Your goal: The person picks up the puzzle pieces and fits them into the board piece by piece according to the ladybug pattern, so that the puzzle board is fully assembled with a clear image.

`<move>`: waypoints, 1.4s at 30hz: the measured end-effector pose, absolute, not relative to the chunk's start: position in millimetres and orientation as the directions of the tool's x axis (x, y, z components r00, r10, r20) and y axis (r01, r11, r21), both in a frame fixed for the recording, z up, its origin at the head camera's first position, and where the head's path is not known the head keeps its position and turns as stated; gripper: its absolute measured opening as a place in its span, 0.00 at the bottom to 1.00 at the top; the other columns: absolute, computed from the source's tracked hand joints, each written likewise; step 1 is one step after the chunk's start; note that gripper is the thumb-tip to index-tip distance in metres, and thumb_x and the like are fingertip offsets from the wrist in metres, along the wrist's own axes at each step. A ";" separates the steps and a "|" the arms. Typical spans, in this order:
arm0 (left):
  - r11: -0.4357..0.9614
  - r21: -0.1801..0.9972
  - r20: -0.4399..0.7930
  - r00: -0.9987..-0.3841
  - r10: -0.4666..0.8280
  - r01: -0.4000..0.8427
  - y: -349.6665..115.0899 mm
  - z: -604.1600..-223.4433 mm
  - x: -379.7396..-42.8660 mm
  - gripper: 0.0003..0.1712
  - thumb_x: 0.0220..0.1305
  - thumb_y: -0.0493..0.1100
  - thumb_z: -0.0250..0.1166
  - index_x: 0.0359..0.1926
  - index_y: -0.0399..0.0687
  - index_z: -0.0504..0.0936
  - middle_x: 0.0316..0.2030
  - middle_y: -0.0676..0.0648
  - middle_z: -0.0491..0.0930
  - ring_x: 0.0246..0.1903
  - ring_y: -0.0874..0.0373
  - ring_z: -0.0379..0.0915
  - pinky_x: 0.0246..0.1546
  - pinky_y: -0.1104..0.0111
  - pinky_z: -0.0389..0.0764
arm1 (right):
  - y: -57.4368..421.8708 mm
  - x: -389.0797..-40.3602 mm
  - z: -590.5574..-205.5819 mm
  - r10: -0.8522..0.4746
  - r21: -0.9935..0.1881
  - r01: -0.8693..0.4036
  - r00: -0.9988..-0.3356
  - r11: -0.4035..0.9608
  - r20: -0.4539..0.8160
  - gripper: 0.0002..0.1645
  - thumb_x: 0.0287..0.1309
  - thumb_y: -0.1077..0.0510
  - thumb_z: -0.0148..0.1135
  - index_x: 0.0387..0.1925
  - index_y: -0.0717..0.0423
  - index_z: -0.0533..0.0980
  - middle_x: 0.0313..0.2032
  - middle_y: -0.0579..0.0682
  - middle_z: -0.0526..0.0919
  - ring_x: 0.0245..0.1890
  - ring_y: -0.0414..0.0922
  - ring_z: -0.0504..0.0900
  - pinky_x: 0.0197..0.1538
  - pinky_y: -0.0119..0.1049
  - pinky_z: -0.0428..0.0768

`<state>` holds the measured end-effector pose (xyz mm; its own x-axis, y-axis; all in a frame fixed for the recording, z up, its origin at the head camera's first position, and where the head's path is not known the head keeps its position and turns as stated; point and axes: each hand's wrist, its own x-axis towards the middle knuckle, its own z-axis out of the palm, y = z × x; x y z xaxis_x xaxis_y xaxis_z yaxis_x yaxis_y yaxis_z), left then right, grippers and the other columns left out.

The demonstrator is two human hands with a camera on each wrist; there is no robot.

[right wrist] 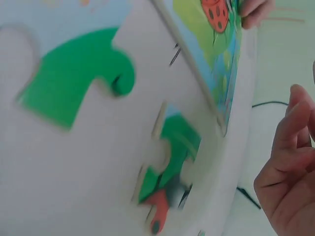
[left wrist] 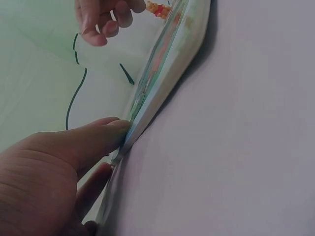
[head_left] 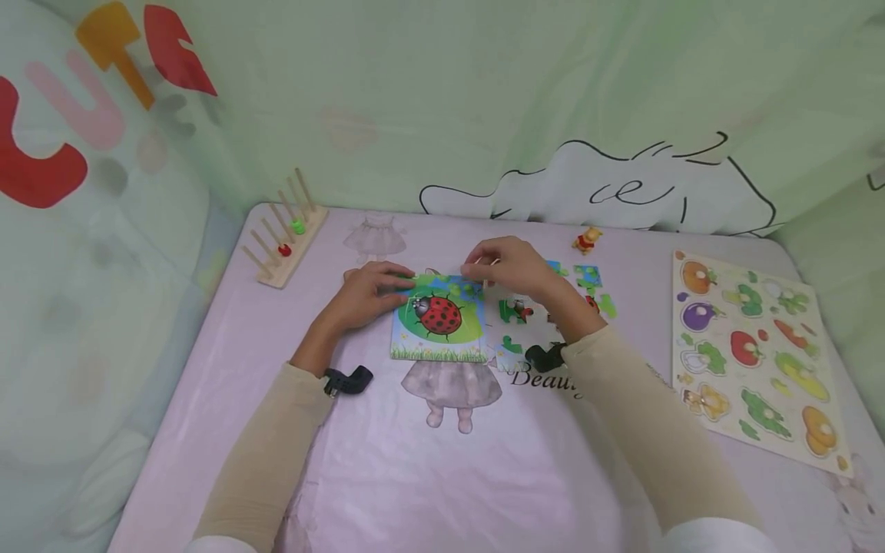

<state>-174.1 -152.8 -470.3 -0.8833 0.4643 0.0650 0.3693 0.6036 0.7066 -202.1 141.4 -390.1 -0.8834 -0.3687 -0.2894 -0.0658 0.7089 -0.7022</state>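
"Green, blue and red, that ladybird puzzle board (head_left: 442, 316) lies flat on the pink tabletop (head_left: 422, 476). Which hand has it?"

"The left hand (head_left: 362, 298). Its thumb and fingers grip the far-left corner, the thumb coming in from the side."

"And the right hand (head_left: 515, 265)?"

"Just beyond the far-right corner, fingers loosely bent and only a narrow gap to the thumb. I see nothing held in it, and the right wrist view shows it apart from the board."

"So which way does the board lie from it?"

"To the left and nearer the person's body. From the left hand, the board lies to the right."

"Any long axis to mind?"

"Hardly. It looks almost square, its near edge running straight across in front of the person."

"What about the loose jigsaw pieces (head_left: 512, 310)?"

"Right of the board, spread about beneath and beside the right forearm, the closest just beside the board's right edge. The right hand is nearer; the left would have to cross the board. I'd judge any reach for them turns on that."
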 end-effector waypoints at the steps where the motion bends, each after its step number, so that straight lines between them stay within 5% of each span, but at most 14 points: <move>1: 0.605 0.706 0.065 -0.884 0.464 0.369 -152.6 -470.0 -174.2 0.18 0.67 0.45 0.71 0.56 0.52 0.87 0.62 0.51 0.80 0.68 0.51 0.68 0.60 0.48 0.55 | 144.9 -201.8 -389.8 -0.356 -0.701 -0.054 -0.887 0.711 -0.293 0.17 0.66 0.42 0.66 0.47 0.48 0.84 0.39 0.53 0.84 0.39 0.53 0.82 0.40 0.41 0.74; 22: 0.616 0.704 0.049 -0.890 0.454 0.353 -152.7 -471.5 -173.8 0.18 0.67 0.46 0.70 0.56 0.53 0.87 0.63 0.52 0.80 0.68 0.51 0.68 0.59 0.49 0.55 | 225.0 -206.5 -394.1 -0.020 -0.597 0.146 -0.965 0.789 -0.261 0.34 0.62 0.31 0.65 0.58 0.49 0.81 0.50 0.57 0.79 0.45 0.55 0.75 0.41 0.44 0.75; 29: 0.608 0.708 0.060 -0.888 0.456 0.360 -151.7 -470.9 -173.3 0.18 0.66 0.46 0.71 0.56 0.53 0.88 0.63 0.51 0.80 0.68 0.51 0.68 0.58 0.49 0.55 | 243.1 -207.0 -402.2 0.007 -0.531 0.141 -0.969 0.835 -0.246 0.34 0.64 0.33 0.64 0.58 0.53 0.81 0.49 0.58 0.77 0.42 0.53 0.75 0.39 0.42 0.74; 42: 0.608 0.706 0.060 -0.885 0.462 0.365 -152.9 -473.3 -174.4 0.18 0.67 0.47 0.71 0.56 0.54 0.87 0.63 0.52 0.80 0.68 0.51 0.68 0.58 0.49 0.55 | 260.5 -209.8 -412.4 0.054 -0.490 0.194 -0.957 0.850 -0.287 0.33 0.62 0.35 0.67 0.55 0.55 0.82 0.56 0.64 0.73 0.53 0.60 0.67 0.44 0.50 0.74</move>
<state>-174.4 -152.9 -473.3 -0.8849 0.4619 0.0597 0.3648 0.6076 0.7055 -209.8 260.5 -412.4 -0.9566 0.0537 -0.2865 0.1945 0.8496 -0.4902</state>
